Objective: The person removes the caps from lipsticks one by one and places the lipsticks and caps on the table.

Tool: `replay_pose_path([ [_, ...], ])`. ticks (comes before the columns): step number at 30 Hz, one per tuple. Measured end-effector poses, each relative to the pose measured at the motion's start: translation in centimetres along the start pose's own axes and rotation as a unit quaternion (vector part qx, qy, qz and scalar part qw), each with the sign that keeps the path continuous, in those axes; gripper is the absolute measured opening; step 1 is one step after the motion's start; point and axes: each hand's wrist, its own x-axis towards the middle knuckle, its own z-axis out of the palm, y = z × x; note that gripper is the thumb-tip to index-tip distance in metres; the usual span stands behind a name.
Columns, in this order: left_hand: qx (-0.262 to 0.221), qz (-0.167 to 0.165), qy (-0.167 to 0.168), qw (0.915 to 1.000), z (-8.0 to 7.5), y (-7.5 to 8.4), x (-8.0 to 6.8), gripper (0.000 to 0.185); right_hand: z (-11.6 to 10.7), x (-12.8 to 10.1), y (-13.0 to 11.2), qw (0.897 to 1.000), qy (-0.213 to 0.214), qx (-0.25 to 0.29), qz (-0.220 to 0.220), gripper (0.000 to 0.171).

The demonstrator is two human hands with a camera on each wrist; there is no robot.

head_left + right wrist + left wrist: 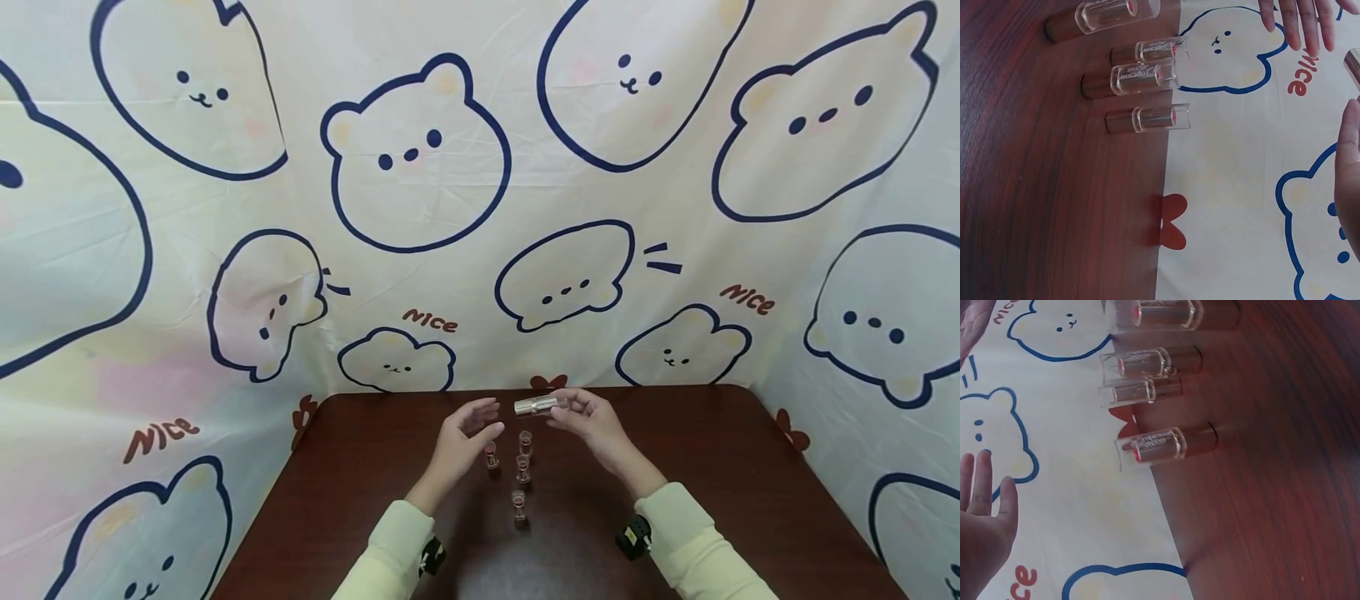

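My right hand [592,421] pinches a lipstick tube [534,406] with a pale metallic finish, held nearly level above the table. In the right wrist view only the end of this lipstick tube [1354,64] shows, at the right edge beside the right hand [1349,175]. To its left, my left hand [462,435] is raised with loosely extended fingers, apart from the tube and holding nothing. Below the hands, several lipsticks with clear caps stand upright: one by the left hand [491,455], and a loose row of lipsticks [522,469] running toward me. Reddish tips show through the caps.
The dark brown wooden table [585,550] carries the standing lipsticks near its middle. A pale cloth [420,200] printed with cartoon bears hangs behind and along both sides of the table.
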Motion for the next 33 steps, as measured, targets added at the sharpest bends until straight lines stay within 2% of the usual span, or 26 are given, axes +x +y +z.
replay_pose_path([
  [7, -0.050, -0.006, -0.004, 0.9987, 0.5, 0.4, 0.5, 0.043, 0.7, 0.0, -0.6, 0.999, 0.024, 0.026, 0.028, 0.045],
  [13, -0.077, -0.003, -0.001, 0.9970, 1.1, 1.0, 0.9, 0.038, 1.2, 0.0, -0.8, 0.997, 0.026, 0.064, 0.025, 0.041],
  [24, -0.080, -0.006, 0.007, 0.9967, 1.8, 1.5, 1.3, 0.037, 1.8, 0.0, -1.1, 0.994, 0.010, 0.110, 0.016, 0.036],
  [33, -0.083, -0.003, 0.012, 0.9965, 2.2, 2.0, 1.5, 0.035, 2.2, -0.1, -1.2, 0.994, 0.002, 0.112, 0.018, 0.039],
])
